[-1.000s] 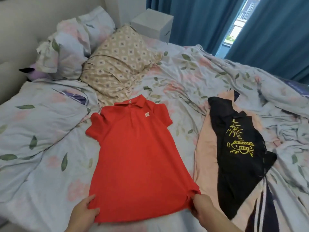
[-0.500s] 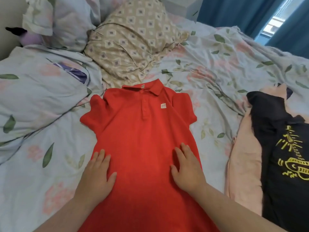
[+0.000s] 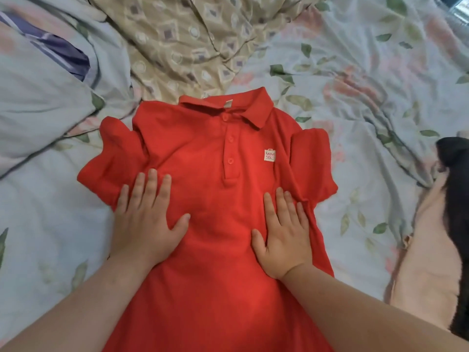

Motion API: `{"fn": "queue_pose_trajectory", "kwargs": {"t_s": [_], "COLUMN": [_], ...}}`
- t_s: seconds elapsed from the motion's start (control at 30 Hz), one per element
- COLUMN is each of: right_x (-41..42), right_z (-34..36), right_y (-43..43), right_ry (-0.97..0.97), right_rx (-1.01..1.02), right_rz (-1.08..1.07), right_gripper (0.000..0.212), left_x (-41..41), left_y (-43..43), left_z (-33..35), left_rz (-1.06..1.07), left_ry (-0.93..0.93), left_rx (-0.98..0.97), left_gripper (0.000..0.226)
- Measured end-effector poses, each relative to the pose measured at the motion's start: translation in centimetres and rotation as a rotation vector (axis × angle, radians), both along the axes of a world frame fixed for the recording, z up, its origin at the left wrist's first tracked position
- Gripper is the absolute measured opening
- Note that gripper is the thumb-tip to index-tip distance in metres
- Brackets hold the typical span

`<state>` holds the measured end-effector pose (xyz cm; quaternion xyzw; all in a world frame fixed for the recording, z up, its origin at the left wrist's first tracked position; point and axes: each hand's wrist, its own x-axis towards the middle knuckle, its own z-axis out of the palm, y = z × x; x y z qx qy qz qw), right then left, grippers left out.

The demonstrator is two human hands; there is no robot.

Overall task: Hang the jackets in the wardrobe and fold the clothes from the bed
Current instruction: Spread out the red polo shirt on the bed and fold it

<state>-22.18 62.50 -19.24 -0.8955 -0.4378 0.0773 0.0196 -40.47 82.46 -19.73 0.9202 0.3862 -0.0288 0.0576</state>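
Red polo shirt [image 3: 215, 194]: lies front-up on the bed [image 3: 355, 72], spread over the floral sheet. Collar [image 3: 228, 107] points toward the pillow end; the lower part runs out of view at the bottom. Three red buttons on the placket. A small white logo patch [image 3: 269, 155] sits on the chest just beside it. Both short sleeves stick out sideways. The sleeve on the person's left [image 3: 106, 161] is rumpled. The sleeve on the right [image 3: 313, 161] has a crease along its inner seam.

Left hand [image 3: 147, 224]: palm down on the shirt, just below the left sleeve, at the shirt's left edge. Grip spread: fingers straight and slightly apart, thumb out toward the shirt's middle. It clasps nothing and presses flat on the cloth.

Right hand [image 3: 284, 237]: palm down on the shirt, below the logo patch, near the right underarm seam. Grip spread likewise: fingers straight and closer together, thumb out toward the middle. The cloth bunches into a fold just beside the little finger.

The hands are apart, with red cloth between them.

Surroundings:
- Beige diamond-patterned pillow [image 3: 190, 39] at the head end, touching the collar.
- Floral duvet [image 3: 38, 102] bunched along the bed's left side, with purple striped cloth [image 3: 63, 54] showing in a fold.
- Pale pink garment [image 3: 426, 262] at the right side, black garment [image 3: 454, 199] lying on it. Both are apart from the shirt.
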Motion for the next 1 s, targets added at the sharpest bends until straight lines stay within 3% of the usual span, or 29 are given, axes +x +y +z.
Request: {"fn": "queue_pose_trajectory", "kwargs": {"t_s": [0.43, 0.63, 0.77, 0.9, 1.0], "right_x": [0.3, 0.3, 1.0, 7.6, 15.2], "right_z": [0.1, 0.3, 0.8, 3.2, 5.0], "right_y": [-0.1, -0.2, -0.5, -0.7, 0.4], "right_ry": [-0.012, -0.039, 0.055, 0.271, 0.238], "right_rx": [0.006, 0.145, 0.423, 0.803, 0.742], "right_rz": [0.032, 0.045, 0.062, 0.014, -0.274], "right_gripper": [0.080, 0.080, 0.065, 0.023, 0.023], "left_x": [0.2, -0.2, 0.5, 7.5, 16.2], "left_y": [0.0, 0.4, 0.2, -3.0, -6.3], "left_z": [-0.2, -1.5, -0.9, 1.0, 2.3], "left_rz": [0.016, 0.034, 0.092, -0.075, -0.194], "left_ry": [-0.060, -0.047, -0.125, -0.344, -0.411], "left_rx": [0.004, -0.026, 0.003, 0.072, -0.061], "left_gripper": [0.088, 0.088, 0.087, 0.074, 0.064]}}
